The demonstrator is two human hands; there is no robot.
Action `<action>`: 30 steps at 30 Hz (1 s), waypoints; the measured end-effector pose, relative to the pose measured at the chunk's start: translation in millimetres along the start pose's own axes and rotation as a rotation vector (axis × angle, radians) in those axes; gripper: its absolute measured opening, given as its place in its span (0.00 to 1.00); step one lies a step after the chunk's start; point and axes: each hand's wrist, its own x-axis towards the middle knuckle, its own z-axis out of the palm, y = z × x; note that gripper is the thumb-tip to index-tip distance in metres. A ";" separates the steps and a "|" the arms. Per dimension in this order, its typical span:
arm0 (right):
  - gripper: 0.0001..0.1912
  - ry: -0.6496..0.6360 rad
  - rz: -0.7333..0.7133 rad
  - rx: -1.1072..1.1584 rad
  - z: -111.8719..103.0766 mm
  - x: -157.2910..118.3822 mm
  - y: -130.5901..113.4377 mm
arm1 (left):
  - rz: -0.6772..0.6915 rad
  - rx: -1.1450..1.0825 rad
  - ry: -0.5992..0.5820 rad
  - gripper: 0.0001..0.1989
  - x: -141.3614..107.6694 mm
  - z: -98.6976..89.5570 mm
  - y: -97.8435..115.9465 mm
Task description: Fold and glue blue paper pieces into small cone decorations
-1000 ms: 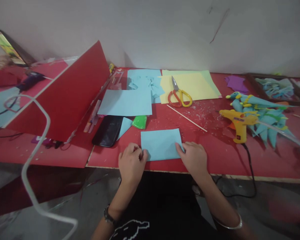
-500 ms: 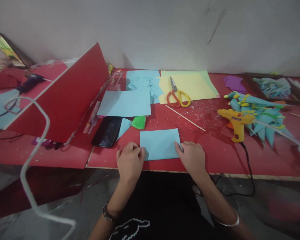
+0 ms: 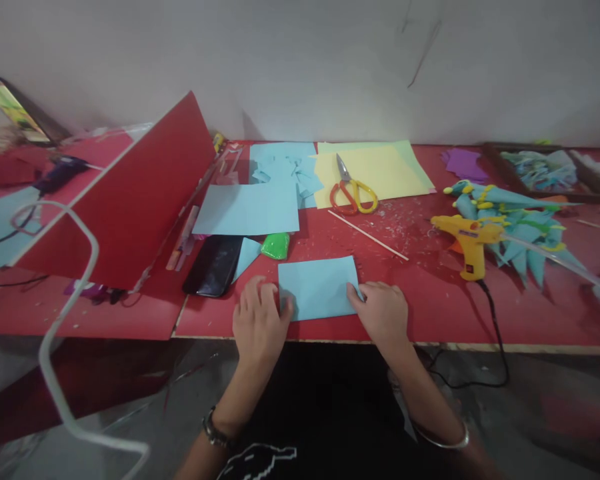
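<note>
While the left hand (image 3: 261,319) spreads half-open, empty, left of the blue sheet (image 3: 319,287), the right hand (image 3: 380,312) curls, thumb on its right edge; grip unclear. Scissors (image 3: 348,178) lie beyond the sheet.

Black clothing (image 3: 337,400), dark bracelet (image 3: 213,429) and silvery bangle (image 3: 457,445) show.

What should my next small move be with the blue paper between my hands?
Probably press the paper down with your left hand along its left edge. That hand's fingers lie spread beside the paper, while your right hand has its thumb at the right edge. Holding both sides should limit shifting.
</note>
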 end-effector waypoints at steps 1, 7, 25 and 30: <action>0.21 -0.005 0.001 0.004 -0.3 0.1 -0.3 | 0.039 -0.007 0.006 0.13 0.6 -0.7 1.7; 0.20 -0.006 0.005 0.018 -0.2 0.8 -1.0 | 0.455 -0.200 -0.264 0.20 -1.6 2.2 33.5; 0.16 0.008 0.073 0.011 0.0 4.0 1.1 | 0.669 -0.249 -0.396 0.38 -7.7 3.9 33.9; 0.19 0.032 0.067 0.056 2.1 2.7 5.4 | 0.678 -0.218 -0.387 0.39 -8.9 4.2 34.6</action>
